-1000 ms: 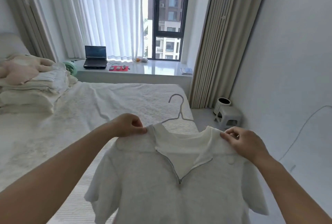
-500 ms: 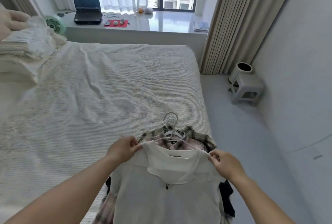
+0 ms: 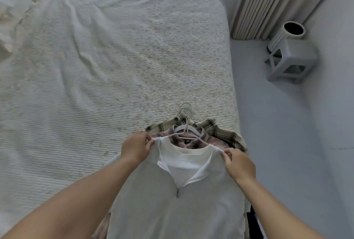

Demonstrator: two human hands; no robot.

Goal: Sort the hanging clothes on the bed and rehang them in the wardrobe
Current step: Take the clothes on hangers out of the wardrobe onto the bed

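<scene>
Beyond the hands: a bed (image 3: 95, 66) under a ribbed, off-white cover with a few long creases; rumpled pale bedding (image 3: 13, 8) lies far off past the left hand.
Right of the right hand: grey floor, and on it, well apart from the bed, a grey plastic stool (image 3: 293, 62) with crossed side struts; touching its far side stands a white fluted bin (image 3: 287, 33) with a dark mouth, and pleated beige curtains (image 3: 272, 2) hang behind it.
Under the top garment: a pink plaid shirt (image 3: 214, 141) and an olive-cream plaid shirt (image 3: 220, 129), stacked at the bed's near right corner, their thin white hangers' hooks (image 3: 184, 112) pointing away from the person.
Task's thing: a light grey short-sleeved zip-neck top (image 3: 172, 210) over a white inner tee (image 3: 183, 169), on a white hanger, lying uppermost on that stack between the hands; zip open partway, metal pull at the bottom of the V.
Left hand (image 3: 136, 150): pinches the top's left shoulder.
Right hand (image 3: 239, 164): pinches its right shoulder.
</scene>
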